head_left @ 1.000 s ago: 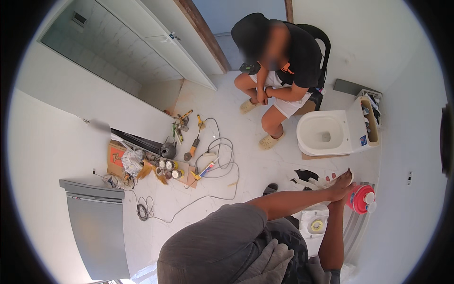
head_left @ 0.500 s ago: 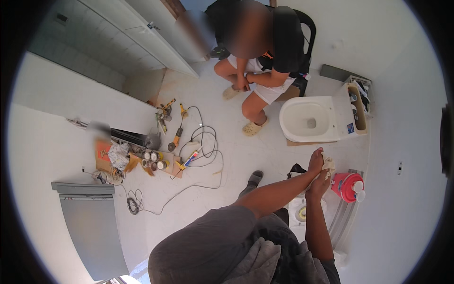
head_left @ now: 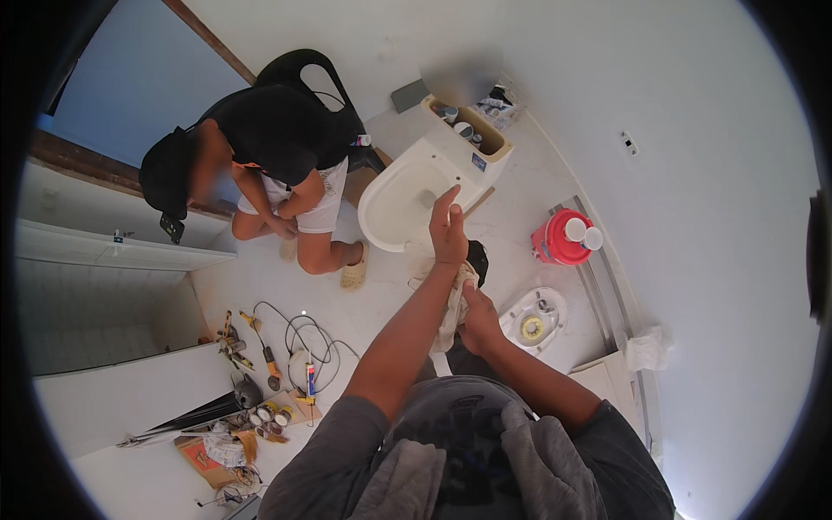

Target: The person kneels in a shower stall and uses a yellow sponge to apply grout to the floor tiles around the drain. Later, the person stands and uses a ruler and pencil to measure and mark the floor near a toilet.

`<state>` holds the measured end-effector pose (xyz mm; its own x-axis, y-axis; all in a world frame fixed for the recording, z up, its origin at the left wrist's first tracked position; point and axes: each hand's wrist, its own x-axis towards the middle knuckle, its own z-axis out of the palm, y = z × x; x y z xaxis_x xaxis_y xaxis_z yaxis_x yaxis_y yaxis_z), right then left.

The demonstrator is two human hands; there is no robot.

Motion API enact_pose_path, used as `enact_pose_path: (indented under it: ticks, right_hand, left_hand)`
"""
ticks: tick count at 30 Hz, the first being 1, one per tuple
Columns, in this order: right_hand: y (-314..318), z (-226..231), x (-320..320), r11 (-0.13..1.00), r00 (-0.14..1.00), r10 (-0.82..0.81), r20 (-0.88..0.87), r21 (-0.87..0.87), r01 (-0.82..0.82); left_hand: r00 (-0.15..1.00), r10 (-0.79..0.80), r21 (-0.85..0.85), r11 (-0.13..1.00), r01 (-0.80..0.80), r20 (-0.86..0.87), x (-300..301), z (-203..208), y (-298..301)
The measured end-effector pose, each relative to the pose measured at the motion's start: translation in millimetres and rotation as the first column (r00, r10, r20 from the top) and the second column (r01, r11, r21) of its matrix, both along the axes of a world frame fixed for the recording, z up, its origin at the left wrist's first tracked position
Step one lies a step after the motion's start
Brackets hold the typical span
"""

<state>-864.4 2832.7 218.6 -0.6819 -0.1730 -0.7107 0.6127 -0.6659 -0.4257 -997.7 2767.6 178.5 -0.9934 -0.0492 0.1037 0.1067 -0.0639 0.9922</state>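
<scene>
The cream cloth [head_left: 451, 319] is held above the floor [head_left: 511, 253], beside the left wrist; whether it is wrapped around the wrist cannot be told. It is pinched by the right hand [head_left: 481, 321], thumb uppermost, while the left hand [head_left: 449, 234] is extended, its fingers slightly parted and nothing seen gripped. Should the pinch be loosened, the cloth could be dropped onto the black bag [head_left: 477, 262] or the white oval lid [head_left: 548, 310] beneath. If the left arm were swung, the toilet bowl [head_left: 381, 204] might be struck; clearance cannot be judged. The red jug [head_left: 555, 238], near the floor's wall-side edge, is less exposed, being well apart.
</scene>
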Motion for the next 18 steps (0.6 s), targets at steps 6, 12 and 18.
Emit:
enact_pose_path:
  ticks: [6,12,18]
  right_hand:
    - [44,-42,-41,0.993,0.993,-0.065,0.096,0.103,0.055]
    - [40,-68,-21,0.965,0.994,0.105,0.009,0.242,-0.104]
    - [9,-90,-7,0.833,0.918,0.396,-0.039,0.437,-0.340]
  left_hand:
    - [0.842,-0.477,0.767,0.629,0.126,0.253,60,-10,17]
    - [0.629,-0.031,-0.029,0.996,0.085,0.777,98,-86,-72]
    - [0.428,-0.364,0.039,0.797,0.602,0.827,88,-64,-39]
